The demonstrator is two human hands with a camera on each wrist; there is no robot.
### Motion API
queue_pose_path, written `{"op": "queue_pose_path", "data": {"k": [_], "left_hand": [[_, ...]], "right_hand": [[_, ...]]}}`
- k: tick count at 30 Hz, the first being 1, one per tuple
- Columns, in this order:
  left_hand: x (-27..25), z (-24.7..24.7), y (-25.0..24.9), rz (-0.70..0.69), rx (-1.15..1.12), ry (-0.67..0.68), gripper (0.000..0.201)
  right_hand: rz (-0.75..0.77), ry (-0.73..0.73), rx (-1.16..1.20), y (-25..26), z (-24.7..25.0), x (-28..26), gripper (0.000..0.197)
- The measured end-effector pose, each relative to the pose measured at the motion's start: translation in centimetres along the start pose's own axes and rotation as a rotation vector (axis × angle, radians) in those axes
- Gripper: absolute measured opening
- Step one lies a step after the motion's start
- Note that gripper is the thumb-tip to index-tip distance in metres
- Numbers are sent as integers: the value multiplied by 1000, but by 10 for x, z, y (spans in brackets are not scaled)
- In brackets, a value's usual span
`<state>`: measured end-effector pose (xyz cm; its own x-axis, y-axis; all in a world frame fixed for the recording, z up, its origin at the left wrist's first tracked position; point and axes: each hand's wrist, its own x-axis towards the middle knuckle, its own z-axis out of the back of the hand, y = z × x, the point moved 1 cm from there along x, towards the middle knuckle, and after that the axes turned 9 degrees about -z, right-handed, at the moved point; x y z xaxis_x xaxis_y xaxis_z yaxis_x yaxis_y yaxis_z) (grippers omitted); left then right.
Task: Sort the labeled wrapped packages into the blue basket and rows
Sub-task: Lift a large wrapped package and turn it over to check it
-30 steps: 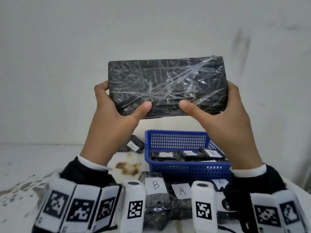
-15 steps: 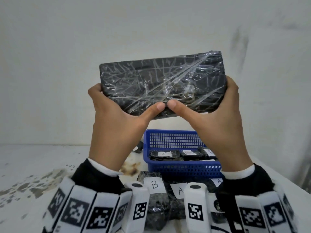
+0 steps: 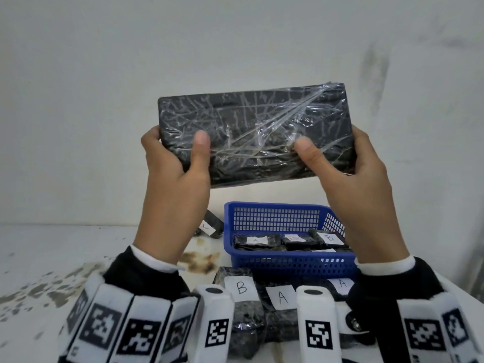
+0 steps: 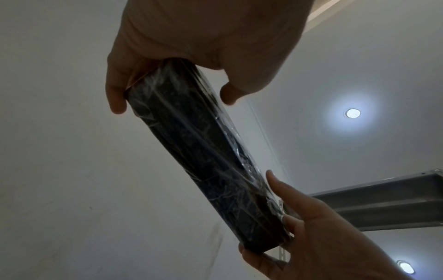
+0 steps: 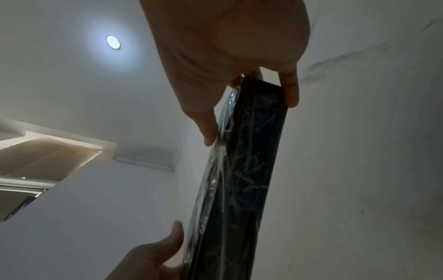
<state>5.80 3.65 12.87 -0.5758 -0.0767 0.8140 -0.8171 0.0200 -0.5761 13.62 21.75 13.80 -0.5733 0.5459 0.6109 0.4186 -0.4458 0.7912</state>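
A large flat black package (image 3: 255, 132) wrapped in clear film is held up in front of the wall, above the table. My left hand (image 3: 178, 163) grips its left end, thumb on the near face, and my right hand (image 3: 351, 169) grips its right end the same way. No label shows on the face toward me. Both wrist views show the package (image 4: 206, 157) (image 5: 242, 180) edge-on, with fingers wrapped behind it. Below stands the blue basket (image 3: 288, 263) holding several small labeled packages, one marked B (image 3: 328, 238). In front of it lie packages marked B (image 3: 241, 288) and A (image 3: 281, 297).
Another small labeled package (image 3: 212, 226) lies on the white table to the left of the basket. A brown stain (image 3: 200, 260) marks the tabletop in front of it. A plain wall rises close behind the table.
My thumbs, which nearly met at the package's lower middle, have moved apart along its near face. The package has levelled out a little.
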Motion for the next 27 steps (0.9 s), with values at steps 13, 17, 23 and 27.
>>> {"op": "queue_pose_path", "data": {"k": [13,17,23,27], "left_hand": [[6,10,-7,-19,-17,-102,18],[9,14,-5,34,-33,-117,17],[10,14,-3,60,-67,-51,7],[7,10,-3,48,-84,52,26]], "right_hand": [[-50,26,87,-8,5,12,38],[-102,25,104,-9,6,13,37],[-126,-12,33,-8,3,10,37],[-84,-45,-43,-5,3,7,38]]}}
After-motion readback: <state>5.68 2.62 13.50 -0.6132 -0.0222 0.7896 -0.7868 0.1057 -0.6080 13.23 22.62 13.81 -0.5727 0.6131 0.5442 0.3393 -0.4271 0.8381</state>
